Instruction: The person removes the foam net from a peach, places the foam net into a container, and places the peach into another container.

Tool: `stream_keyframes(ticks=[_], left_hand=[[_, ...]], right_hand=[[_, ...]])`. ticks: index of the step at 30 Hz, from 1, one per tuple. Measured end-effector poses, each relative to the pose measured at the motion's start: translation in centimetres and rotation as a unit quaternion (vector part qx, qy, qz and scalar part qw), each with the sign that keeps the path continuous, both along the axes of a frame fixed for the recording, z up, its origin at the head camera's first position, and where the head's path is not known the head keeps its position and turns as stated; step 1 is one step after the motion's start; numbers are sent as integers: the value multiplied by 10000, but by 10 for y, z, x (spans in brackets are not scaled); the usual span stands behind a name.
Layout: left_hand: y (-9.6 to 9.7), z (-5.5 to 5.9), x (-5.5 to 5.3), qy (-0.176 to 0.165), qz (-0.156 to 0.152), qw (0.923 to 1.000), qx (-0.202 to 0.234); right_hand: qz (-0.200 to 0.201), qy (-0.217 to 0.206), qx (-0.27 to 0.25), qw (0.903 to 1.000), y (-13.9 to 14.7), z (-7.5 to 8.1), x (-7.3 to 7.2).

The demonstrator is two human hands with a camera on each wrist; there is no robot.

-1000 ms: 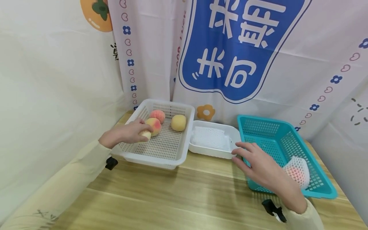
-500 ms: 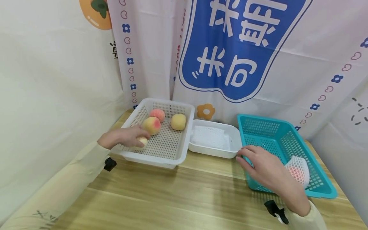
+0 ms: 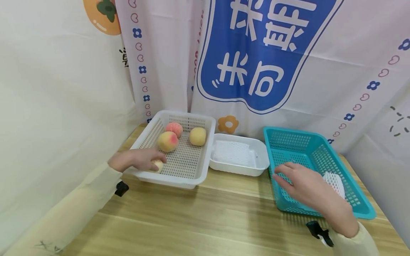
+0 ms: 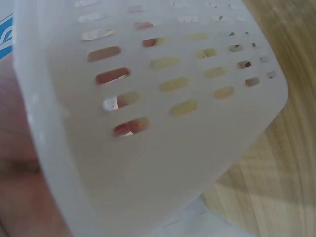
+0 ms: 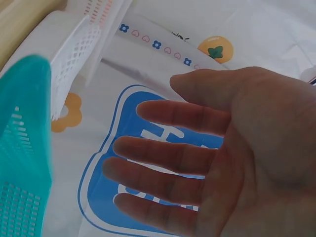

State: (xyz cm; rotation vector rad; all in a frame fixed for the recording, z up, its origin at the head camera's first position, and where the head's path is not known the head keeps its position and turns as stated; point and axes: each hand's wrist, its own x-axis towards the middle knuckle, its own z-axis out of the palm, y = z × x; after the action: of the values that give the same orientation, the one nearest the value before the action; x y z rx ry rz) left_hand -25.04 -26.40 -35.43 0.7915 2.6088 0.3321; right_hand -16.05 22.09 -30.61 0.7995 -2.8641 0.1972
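Observation:
In the head view my left hand point(image 3: 141, 159) reaches over the near left rim of the white slotted basket point(image 3: 179, 183), its fingers curled round a pale yellow peach point(image 3: 158, 166). Beyond it lie a yellow peach with a red blush point(image 3: 168, 141), a pinkish-red peach point(image 3: 174, 129) and, to the right, a plain yellow peach point(image 3: 197, 136). The left wrist view shows mostly the basket's wall point(image 4: 148, 168), which hides the held peach. Over the left side of the teal basket point(image 3: 285, 205), my right hand point(image 3: 307, 185) hovers with nothing in it, fingers extended in the right wrist view.
Between the baskets stands a shallow white tray point(image 3: 235, 170) with white foam netting point(image 3: 232, 153) in it. A reddish fruit in a white foam net point(image 3: 334, 181) sits in the teal basket, partly behind my right forearm. Printed curtains point(image 3: 166, 71) hang behind the wooden table point(image 3: 205, 220).
My left hand has drawn the pale yellow peach toward the near left corner of the white basket, away from the blushed one. My right hand has shifted right from the tray over the teal basket.

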Motion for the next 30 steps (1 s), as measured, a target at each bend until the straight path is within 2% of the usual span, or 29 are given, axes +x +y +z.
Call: stream_keyframes(ticks=[6, 12, 18, 23, 26, 30], left_hand=[[2, -2, 3, 60, 114, 9999, 25], [3, -5, 0, 717, 355, 9967, 147], [8, 1, -1, 1260, 89, 9916, 273], [16, 8, 2, 1494, -49, 9880, 377], [22, 13, 5, 1553, -57, 9867, 476], [31, 22, 13, 1456, -40, 9873, 628]], right_hand=[[-107, -131, 19, 9999, 11, 3, -7], [-261, -319, 11, 9992, 21, 5, -12], [-257, -400, -43, 9989, 26, 4, -16], [-205, -462, 10, 9987, 31, 4, -19], [-168, -499, -5, 9986, 36, 3, -22], [-108, -639, -93, 9979, 43, 1, -25]])
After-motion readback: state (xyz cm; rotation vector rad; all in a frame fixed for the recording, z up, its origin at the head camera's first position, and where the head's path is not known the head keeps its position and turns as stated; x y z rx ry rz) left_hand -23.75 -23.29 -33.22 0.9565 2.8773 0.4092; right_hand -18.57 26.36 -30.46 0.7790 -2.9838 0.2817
